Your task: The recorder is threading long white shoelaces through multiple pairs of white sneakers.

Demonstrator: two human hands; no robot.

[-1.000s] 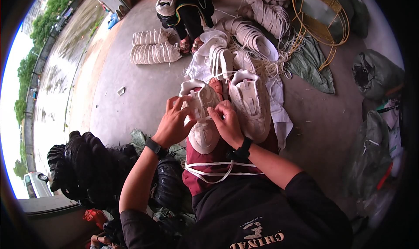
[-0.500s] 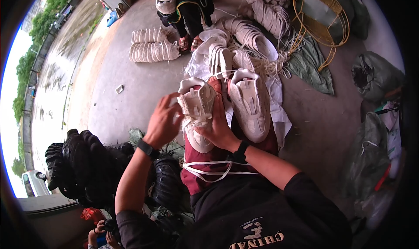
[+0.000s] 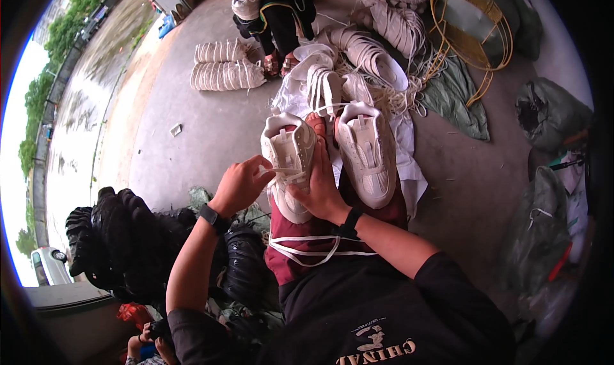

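Observation:
Two white sneakers rest side by side on my lap, heels away from me and toes toward me. Beside the left sneaker [image 3: 279, 149], my left hand [image 3: 243, 184] pinches a white shoelace [image 3: 289, 171] where it crosses low on the tongue. Against the right side of that same sneaker, my right hand [image 3: 322, 191] wraps round the upper, thumb near the lace. The right sneaker [image 3: 367, 154] lies untouched, its lower lace row threaded. Loose white laces [image 3: 306, 253] drape over my dark red trousers nearer my body.
Beyond my feet lie stacked pale shoe uppers [image 3: 368, 55] and tangled laces. Bundled uppers [image 3: 227, 76] sit near a seated person [image 3: 281, 19] holding a shoe. Black bundles [image 3: 128, 237] are at my left; a yellow metal frame [image 3: 473, 19] and green sacks [image 3: 553, 112] are at right.
My left hand has come down and slightly toward me from the sneaker's left side, and its fingers have closed on the lace. The right hand keeps its hold on the sneaker.

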